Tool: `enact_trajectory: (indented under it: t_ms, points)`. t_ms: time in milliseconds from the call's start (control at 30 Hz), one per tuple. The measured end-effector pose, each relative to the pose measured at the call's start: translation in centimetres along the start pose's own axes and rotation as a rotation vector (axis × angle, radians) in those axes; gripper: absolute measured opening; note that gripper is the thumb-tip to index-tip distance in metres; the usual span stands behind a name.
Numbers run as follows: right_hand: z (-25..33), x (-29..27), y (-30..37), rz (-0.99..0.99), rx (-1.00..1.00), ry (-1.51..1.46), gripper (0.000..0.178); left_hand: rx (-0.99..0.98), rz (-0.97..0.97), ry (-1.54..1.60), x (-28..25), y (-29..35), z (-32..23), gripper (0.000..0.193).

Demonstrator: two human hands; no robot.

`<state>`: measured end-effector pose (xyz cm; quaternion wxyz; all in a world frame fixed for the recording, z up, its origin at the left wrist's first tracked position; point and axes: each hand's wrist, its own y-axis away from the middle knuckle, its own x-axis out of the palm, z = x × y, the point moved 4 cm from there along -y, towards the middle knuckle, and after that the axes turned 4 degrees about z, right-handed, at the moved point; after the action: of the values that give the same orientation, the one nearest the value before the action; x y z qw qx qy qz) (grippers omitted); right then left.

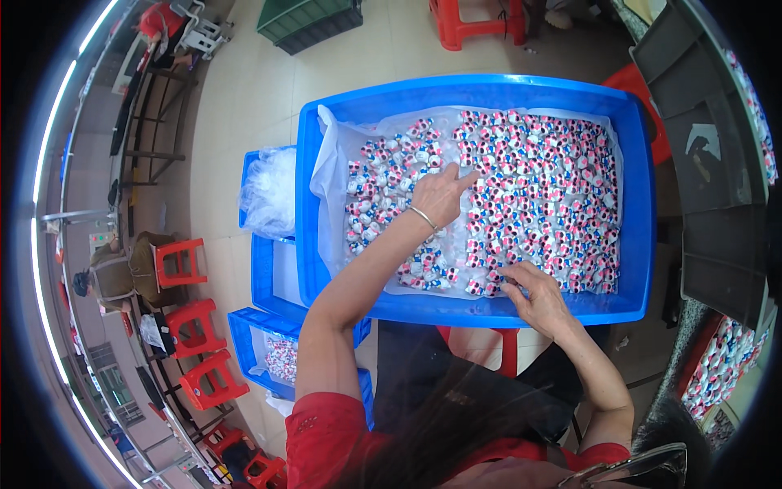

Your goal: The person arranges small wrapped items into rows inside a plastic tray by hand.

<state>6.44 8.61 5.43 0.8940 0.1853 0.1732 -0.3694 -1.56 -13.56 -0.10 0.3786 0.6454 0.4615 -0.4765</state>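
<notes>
A large blue plastic bin [643, 236] lined with a thin white sheet [326, 163] lies in front of me. Many small painted figurines [538, 196] in white, pink and blue, with dark eye spots, cover the sheet. They stand densely in rows on the right and more loosely on the left, with a strip of bare sheet between. Over that strip is my left hand [440, 196], open, its index finger stretched toward the right-hand rows. At the near edge my right hand [539, 301] is open, thumb and forefinger apart beside figurines; whether the fingertips touch them I cannot tell.
Smaller blue bins [273, 269] stand to the left, one with a bundle of clear plastic film [270, 191]. A green crate [309, 23] and a red stool [476, 20] are at the far side. Grey trays [717, 163] rise at right. Co-workers [122, 273] sit far left.
</notes>
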Motion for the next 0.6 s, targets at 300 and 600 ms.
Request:
enact_trajectory:
  t_ms: [300, 600]
  points:
    - [0.1, -0.2, 0.2, -0.005, -0.012, -0.012, 0.024, -0.124, -0.006, -0.076, -0.2, -1.6, 1.6, 0.05]
    - [-0.1, 0.3, 0.3, -0.003, 0.013, -0.022, 0.024, -0.204, -0.003, -0.104, 0.7, -3.1, 3.6, 0.047]
